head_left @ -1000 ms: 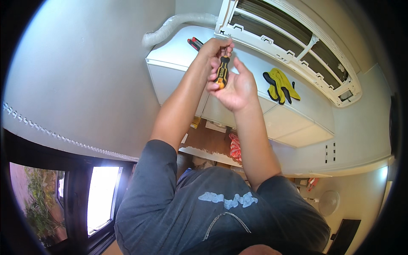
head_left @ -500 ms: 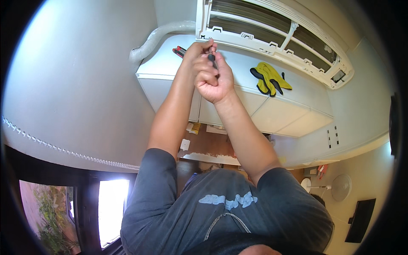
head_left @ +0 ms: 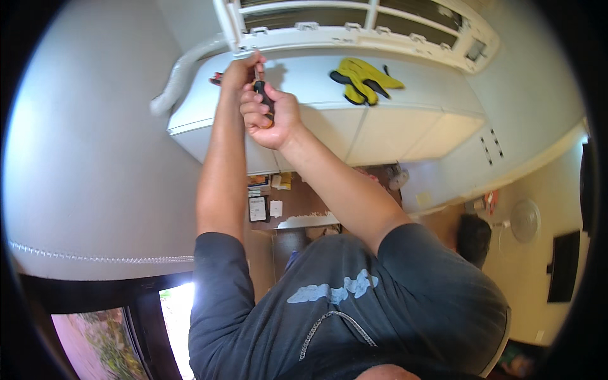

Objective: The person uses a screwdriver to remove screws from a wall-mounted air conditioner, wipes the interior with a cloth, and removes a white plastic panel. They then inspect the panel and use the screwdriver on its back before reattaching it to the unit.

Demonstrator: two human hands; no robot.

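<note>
Far left: white corrugated hose [head_left: 179,75] runs down the wall to the left end of the cabinet top [head_left: 418,88], a white surface over white cabinet doors [head_left: 386,136].

Left hand [head_left: 240,68] is raised to the lower left corner of the white air-conditioner unit [head_left: 354,28], fingers pinched together at the screwdriver tip, right at the unit's bottom edge. A small red-and-black item [head_left: 216,78] lies on the surface just behind that hand, near the left edge; too hidden to say what it is.

Right hand [head_left: 269,114] sits just below and right of the left hand, touching it, closed tight around the handle of a screwdriver [head_left: 263,95] w/ black-and-orange grip. Shaft points up toward the unit's corner, in front of the surface's left front edge.

Further right, a pair of yellow-and-black work gloves [head_left: 362,79] lies on the surface about mid-way along, near the back edge under the unit, well apart from both hands.

Below the cabinet: shelves w/ small items, blurred. Far right: a white standing fan [head_left: 524,221] on the floor and a dark flat screen [head_left: 562,266] on the wall. Person wears a dark grey tee.
</note>
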